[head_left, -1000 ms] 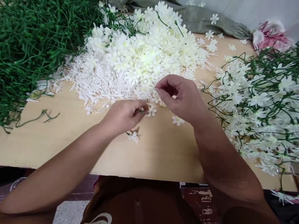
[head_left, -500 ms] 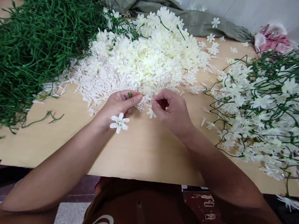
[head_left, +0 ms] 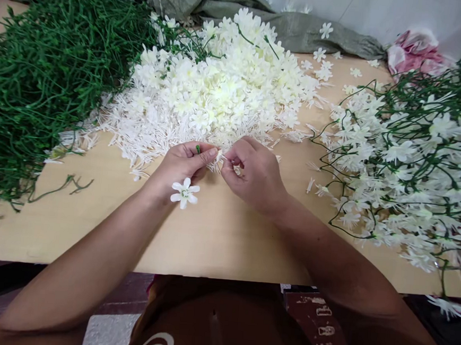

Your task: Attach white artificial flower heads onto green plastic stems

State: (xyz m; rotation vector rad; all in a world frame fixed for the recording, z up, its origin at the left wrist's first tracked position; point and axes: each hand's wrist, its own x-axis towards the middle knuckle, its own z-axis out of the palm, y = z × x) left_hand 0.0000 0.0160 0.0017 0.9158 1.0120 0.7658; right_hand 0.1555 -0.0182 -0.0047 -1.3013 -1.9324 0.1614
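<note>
Three big heaps crowd the counter (head_left: 217,240): green stems (head_left: 55,68) on the left, white blossoms (head_left: 229,87) in the middle, and stemmed flowers (head_left: 406,170) on the right. Fine white threads (head_left: 150,129) spread along the near edge of the middle heap, just beyond the hands, while the strip of counter nearest the body lies bare. A grey-green sack (head_left: 293,34) runs along the back, with one pink-and-white bag (head_left: 417,53) near its right end. Two green sprigs (head_left: 69,179) lie apart from the left heap.

Both forearms reach in from the near side, angled inward so that the hands nearly meet before the middle heap. The left hand (head_left: 187,161) has its thumb on top, its fingers closed on one small blossom (head_left: 218,154). One green tip (head_left: 198,148) pokes up above that hand, and one open white flower (head_left: 184,194) shows just below it. The right hand (head_left: 256,174) is curled, thumb and forefinger pinched together on one thin white strand (head_left: 224,158) beside the small blossom.
</note>
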